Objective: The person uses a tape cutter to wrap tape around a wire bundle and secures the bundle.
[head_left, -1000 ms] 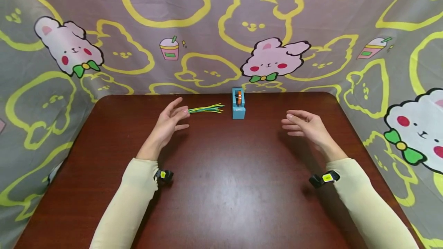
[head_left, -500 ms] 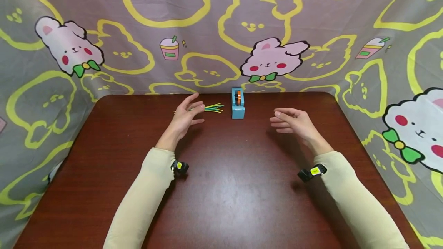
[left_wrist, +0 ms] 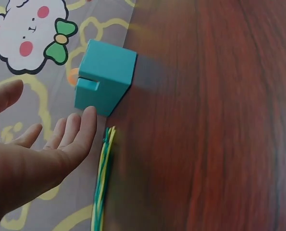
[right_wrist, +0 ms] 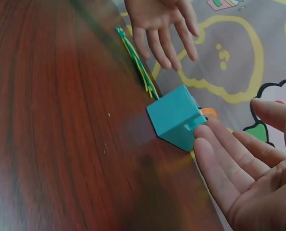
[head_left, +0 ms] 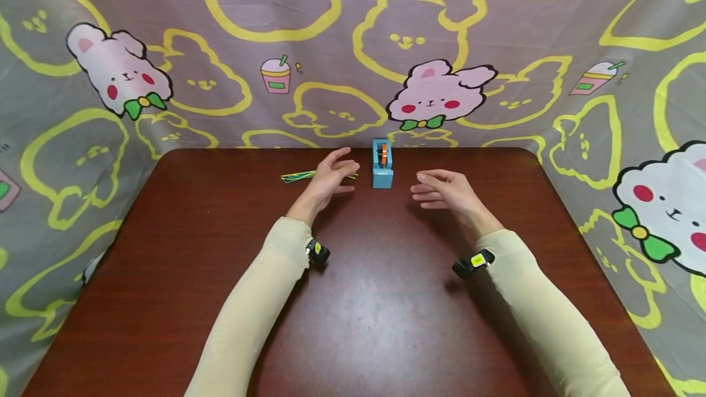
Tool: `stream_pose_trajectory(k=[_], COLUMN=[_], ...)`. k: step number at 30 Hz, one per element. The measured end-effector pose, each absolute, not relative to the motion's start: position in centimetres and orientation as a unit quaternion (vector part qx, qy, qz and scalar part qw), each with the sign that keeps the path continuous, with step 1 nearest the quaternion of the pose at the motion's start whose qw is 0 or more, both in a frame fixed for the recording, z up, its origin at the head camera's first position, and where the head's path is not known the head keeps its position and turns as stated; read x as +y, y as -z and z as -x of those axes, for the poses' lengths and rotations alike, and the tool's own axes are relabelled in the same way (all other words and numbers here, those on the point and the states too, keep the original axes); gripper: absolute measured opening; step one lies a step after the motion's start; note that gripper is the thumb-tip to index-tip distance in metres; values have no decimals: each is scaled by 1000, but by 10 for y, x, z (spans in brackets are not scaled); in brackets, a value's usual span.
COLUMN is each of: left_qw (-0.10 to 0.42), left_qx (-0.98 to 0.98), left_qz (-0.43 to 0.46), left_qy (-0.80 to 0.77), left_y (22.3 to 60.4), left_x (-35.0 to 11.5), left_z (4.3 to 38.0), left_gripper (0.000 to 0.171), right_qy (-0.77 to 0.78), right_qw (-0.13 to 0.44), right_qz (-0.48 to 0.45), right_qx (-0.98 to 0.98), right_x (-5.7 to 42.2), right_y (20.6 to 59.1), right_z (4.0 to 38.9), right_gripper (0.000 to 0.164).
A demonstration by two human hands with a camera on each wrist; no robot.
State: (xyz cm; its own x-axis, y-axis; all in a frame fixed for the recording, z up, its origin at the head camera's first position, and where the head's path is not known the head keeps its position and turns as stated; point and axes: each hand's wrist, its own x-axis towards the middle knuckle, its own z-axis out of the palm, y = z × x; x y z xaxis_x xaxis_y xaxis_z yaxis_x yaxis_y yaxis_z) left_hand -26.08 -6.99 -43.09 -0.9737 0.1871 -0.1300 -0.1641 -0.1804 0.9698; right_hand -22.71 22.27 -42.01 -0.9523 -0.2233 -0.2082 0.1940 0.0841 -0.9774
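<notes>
A blue tape dispenser (head_left: 383,177) with an orange wheel (head_left: 384,154) in it stands at the table's back edge, between the two hands. My left hand (head_left: 328,181) is just left of it, fingers spread and relaxed, holding nothing. In the head view this hand overlaps a bundle of thin yellow and green strands (head_left: 296,176) lying on the table; the left wrist view shows the strands (left_wrist: 102,180) below the fingers. My right hand (head_left: 449,192) hovers to the right of the dispenser, fingers extended toward it and nothing in its grasp.
The dark reddish-brown wooden table (head_left: 364,299) reaches back to a grey curtain (head_left: 325,23) with rabbit and bear drawings, which also hangs along both sides. Each sleeve cuff carries a small black wrist camera, the left one (head_left: 318,251) and the right one (head_left: 473,263).
My left hand has moved right across the strands toward the tape dispenser. My right hand has moved left toward it. The dispenser and strands have stayed in place.
</notes>
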Motion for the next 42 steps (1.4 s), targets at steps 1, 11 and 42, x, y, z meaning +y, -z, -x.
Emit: stream_pose_trajectory(k=[1, 11, 42], left_qw=[114, 122, 121], left_qx=[631, 652, 721], left_qz=[-8, -8, -23], left_qy=[-767, -748, -682], left_y=[433, 437, 448], left_x=[-67, -41, -13], left_z=[263, 274, 288], left_gripper=[56, 55, 58], right_qy=[680, 693, 707], right_qw=[157, 180, 179], right_qz=[7, -24, -67], right_qx=[716, 698, 681], right_x=[220, 192, 156], right_y=[421, 432, 444], right_z=[229, 249, 274], right_gripper=[49, 60, 38])
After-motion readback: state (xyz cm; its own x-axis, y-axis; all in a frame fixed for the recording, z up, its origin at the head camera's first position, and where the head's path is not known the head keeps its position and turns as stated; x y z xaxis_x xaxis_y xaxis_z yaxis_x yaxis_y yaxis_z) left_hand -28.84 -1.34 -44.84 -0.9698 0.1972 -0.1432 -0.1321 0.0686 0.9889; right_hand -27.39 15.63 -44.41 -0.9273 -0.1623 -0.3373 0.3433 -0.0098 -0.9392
